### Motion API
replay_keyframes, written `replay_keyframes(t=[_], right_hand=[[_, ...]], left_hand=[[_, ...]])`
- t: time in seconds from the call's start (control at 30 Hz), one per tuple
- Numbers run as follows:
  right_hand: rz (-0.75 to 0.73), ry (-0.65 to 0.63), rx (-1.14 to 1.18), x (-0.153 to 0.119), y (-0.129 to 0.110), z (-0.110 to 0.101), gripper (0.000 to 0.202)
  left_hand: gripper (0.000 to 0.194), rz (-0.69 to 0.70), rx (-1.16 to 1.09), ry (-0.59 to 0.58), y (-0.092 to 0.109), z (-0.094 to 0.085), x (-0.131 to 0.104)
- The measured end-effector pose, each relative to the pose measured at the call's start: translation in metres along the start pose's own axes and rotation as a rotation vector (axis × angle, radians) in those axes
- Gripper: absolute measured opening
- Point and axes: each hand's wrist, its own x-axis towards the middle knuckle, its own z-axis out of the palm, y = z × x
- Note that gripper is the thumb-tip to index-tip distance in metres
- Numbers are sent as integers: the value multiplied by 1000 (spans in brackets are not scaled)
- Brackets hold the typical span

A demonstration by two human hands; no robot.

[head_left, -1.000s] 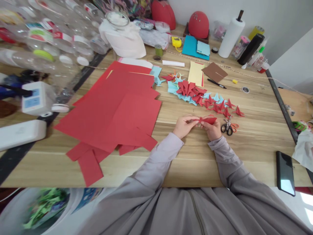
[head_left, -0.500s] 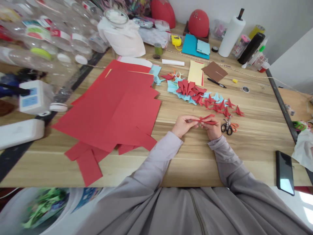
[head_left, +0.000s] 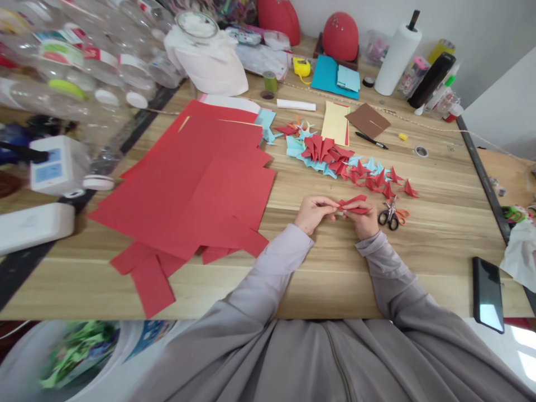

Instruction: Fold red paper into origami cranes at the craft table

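Observation:
A small folded piece of red paper is held just above the wooden table between my hands. My left hand pinches its left tip between thumb and fingers. The fingers of my right hand are closed round its right part, so some of the folds are hidden. Close to my right hand lie scissors with black and orange handles. Beyond both hands, several red folded paper cranes and light blue ones are grouped on the tabletop.
Large red sheets cover the table's left side. Plastic bottles are heaped at the far left. A black pen, brown paper and a tape measure lie farther back. A phone rests near the right front edge.
The left end of the folded red paper and my left fingertips have shifted very slightly left. My right hand stays nearly in place, still gripping the paper.

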Motion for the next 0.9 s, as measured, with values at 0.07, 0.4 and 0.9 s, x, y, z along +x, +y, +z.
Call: replay_keyframes(t=[0.07, 0.4, 0.9], right_hand=[[-16, 11, 7, 0, 0, -1, 9], [-84, 2, -144, -2, -12, 1, 10], [-106, -8, -228, -1, -8, -3, 21]], left_hand=[[10, -3, -4, -5, 1, 1, -1], [35, -26, -31, -66, 5, 4, -4], [33, -22, 227, -141, 14, -8, -6]])
